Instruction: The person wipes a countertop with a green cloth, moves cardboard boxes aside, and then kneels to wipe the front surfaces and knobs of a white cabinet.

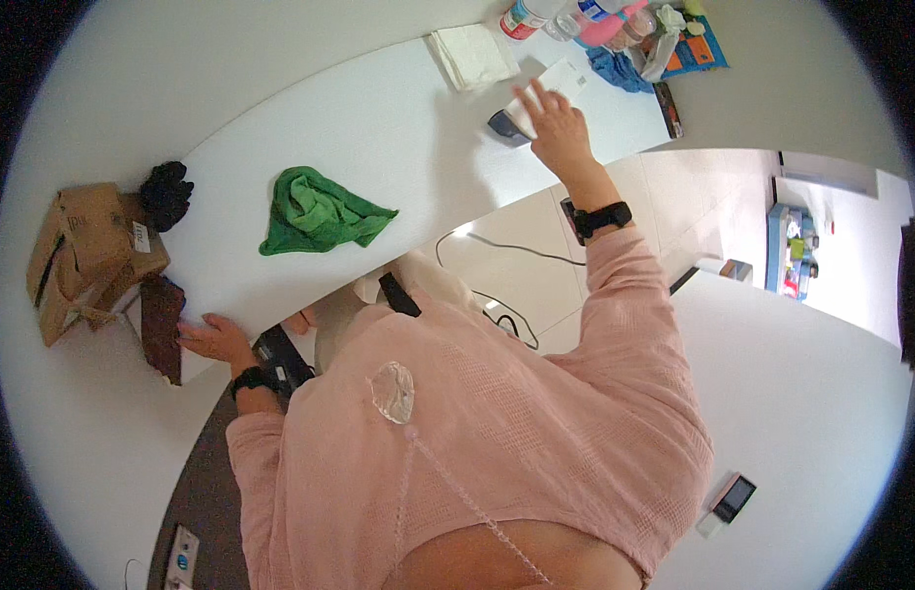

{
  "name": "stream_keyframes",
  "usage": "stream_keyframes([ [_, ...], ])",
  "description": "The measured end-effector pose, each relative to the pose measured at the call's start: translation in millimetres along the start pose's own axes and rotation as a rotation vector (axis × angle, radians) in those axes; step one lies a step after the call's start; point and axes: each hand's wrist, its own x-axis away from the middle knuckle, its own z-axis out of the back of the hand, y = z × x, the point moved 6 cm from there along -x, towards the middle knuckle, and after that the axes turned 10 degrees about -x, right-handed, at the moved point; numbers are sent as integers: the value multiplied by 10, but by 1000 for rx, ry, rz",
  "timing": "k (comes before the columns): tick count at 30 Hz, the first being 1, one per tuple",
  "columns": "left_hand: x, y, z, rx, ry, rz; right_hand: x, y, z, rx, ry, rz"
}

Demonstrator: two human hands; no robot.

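Note:
My right hand [564, 129] is over a small white carton [568, 80] with a dark end, at the table's upper right. Its fingers are spread and seem to touch the carton without closing around it. My left hand [220, 338] reaches across the table edge at the left, fingers extended against or close beside a dark brown flat-sided object [162, 324]. Whether those fingertips press on it is hard to see. Between my hands, a crumpled green cloth [321, 210] lies on the white table [413, 140].
An opened cardboard box [96, 243] and a black bunched item [166, 195] stand at the left end. Folded white cloth [472, 57], bottles [527, 18], a blue cloth [619, 70] and packets crowd the far right. Cables [527, 247] run over the floor below.

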Motion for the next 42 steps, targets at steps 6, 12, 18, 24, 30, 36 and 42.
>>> stream_keyframes([
  [6, 33, 41, -46, -113, 16, -60, -188, 194, -451, 48, -173, 282],
  [12, 72, -134, -152, -114, 7, 8, -286, -82, 321, -339, -222, 286],
  [18, -27, 120, 47, -127, 99, -27, -668, -725, 1071, -1279, -32, 318],
  [24, 25, 106, 133, -70, 149, 39, -1606, -2257, 798, -1331, 51, 543],
  [30, 34, 100, 67, -93, -37, 151, -1902, -3204, 737, -1326, -70, 579],
  [36, -10, 133, 150, -76, -87, 143, -1970, -3503, 557, -1048, 5, 565],
  [42, 17, 66, 69, 30, -216, 155, -1872, -3576, 430, -973, 229, 580],
])
